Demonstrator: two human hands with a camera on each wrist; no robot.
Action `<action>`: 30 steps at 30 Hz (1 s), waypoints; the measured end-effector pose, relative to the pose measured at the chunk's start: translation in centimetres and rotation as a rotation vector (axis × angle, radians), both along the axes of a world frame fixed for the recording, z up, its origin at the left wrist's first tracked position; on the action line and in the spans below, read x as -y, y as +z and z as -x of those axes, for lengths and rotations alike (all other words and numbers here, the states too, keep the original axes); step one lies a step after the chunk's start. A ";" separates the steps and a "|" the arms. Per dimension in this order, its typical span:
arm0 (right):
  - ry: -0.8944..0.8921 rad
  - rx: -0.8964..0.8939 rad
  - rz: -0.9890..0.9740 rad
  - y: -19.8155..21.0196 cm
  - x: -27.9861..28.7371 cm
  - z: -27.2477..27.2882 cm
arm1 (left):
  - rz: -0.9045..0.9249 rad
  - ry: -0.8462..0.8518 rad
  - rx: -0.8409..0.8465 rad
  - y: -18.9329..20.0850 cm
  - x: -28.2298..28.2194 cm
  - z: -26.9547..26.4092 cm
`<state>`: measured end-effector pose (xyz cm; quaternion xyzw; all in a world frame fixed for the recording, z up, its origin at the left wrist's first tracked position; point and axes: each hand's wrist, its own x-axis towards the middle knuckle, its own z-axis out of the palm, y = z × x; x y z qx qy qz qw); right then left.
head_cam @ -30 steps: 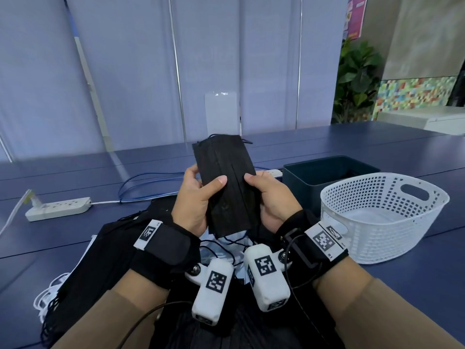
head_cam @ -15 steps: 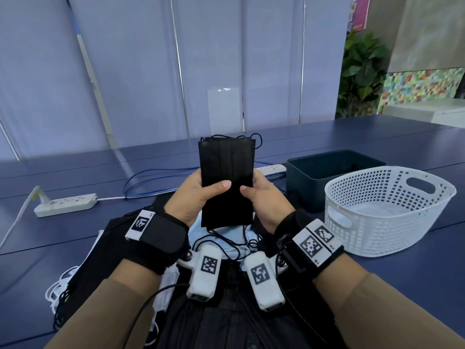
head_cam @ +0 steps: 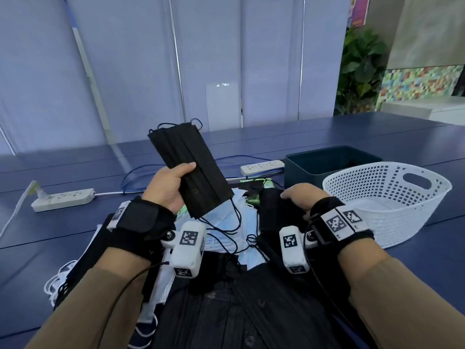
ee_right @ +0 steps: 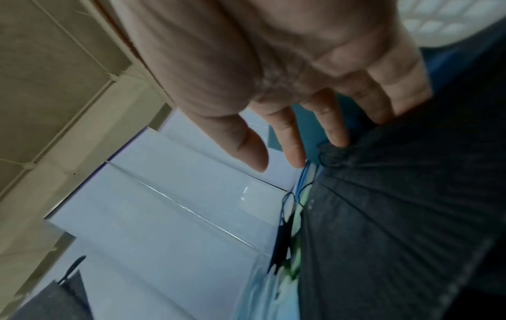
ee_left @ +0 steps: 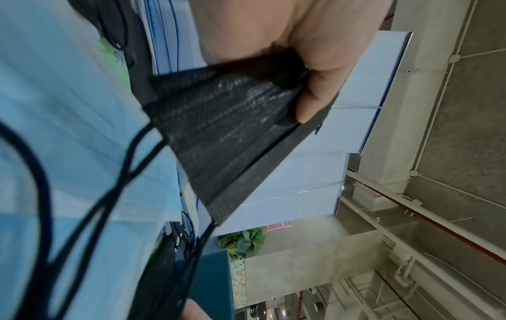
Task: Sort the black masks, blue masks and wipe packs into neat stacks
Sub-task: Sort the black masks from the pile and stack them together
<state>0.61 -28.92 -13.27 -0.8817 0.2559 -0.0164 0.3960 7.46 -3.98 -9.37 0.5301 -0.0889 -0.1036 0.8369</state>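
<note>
My left hand (head_cam: 171,187) grips a few black masks (head_cam: 188,167) held together and tilted up above the table, thumb across their face; the left wrist view shows the thumb (ee_left: 315,97) pressing the black masks (ee_left: 227,130). My right hand (head_cam: 299,197) reaches down onto another black mask (head_cam: 274,212) on the pile, and in the right wrist view its straight fingers (ee_right: 334,125) touch that black mask (ee_right: 397,205). Blue masks (head_cam: 226,217) lie between my hands. A green wipe pack (head_cam: 254,185) peeks out behind the pile. More black masks (head_cam: 78,270) lie stacked at the left.
A white perforated basket (head_cam: 387,197) stands at the right with a dark teal bin (head_cam: 327,162) behind it. Two power strips (head_cam: 63,200) (head_cam: 261,167) and blue cables (head_cam: 141,172) lie on the blue table (head_cam: 50,235) behind the pile.
My right hand has let go of the black masks and dropped to the right onto the pile. My left hand alone keeps them, now tilted to the left. The camera looks further down.
</note>
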 end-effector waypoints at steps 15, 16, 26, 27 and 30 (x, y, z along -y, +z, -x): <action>0.028 0.438 -0.364 1.2 -1.3 0.4 | -0.371 -0.113 0.165 -1.7 0.8 -0.1; 0.058 0.516 -0.430 2.2 -1.9 0.9 | -0.394 -0.139 0.165 -1.7 0.8 0.1; 0.439 0.593 -0.643 4.1 -6.3 2.2 | -0.152 -0.293 0.152 0.1 1.7 2.7; 0.418 0.570 -0.558 3.8 -6.4 2.1 | -0.131 -0.298 0.153 0.2 1.7 2.9; 0.425 0.513 -0.505 3.5 -6.5 2.0 | -0.113 -0.246 0.182 0.1 1.8 2.8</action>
